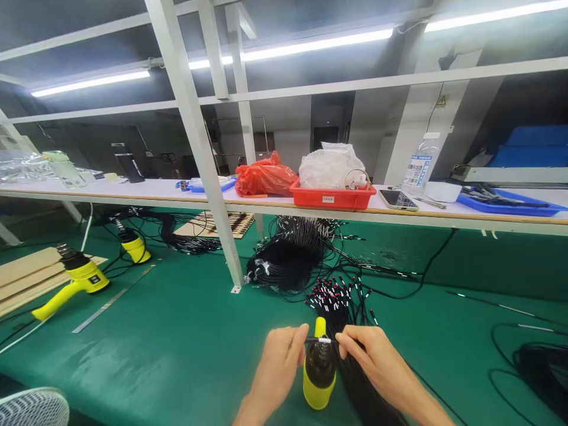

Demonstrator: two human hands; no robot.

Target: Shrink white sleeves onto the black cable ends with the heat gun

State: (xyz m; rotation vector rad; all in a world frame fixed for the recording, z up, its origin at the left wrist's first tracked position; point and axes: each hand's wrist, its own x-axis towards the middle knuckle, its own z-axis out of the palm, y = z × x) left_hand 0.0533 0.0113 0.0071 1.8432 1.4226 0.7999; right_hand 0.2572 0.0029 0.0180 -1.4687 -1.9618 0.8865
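My left hand [277, 364] and my right hand [370, 355] pinch the two ends of a short stretch of thin black wire [320, 340] with a white sleeve. They hold it level just above the nozzle of a yellow heat gun [318, 370] that stands upright on the green mat [186, 343]. A long bundle of black wires with red and white tips [339, 302] lies under my right hand and runs back across the mat.
Two more yellow heat guns [82, 278] [135, 248] lie at the left beside wooden boards [26, 278] and a metal ruler [113, 299]. A coiled wire bundle [288, 260] sits by a white frame post [208, 177]. The shelf holds a red tray [332, 195], a red bag [264, 176], a phone [398, 199] and a blue tray [510, 204].
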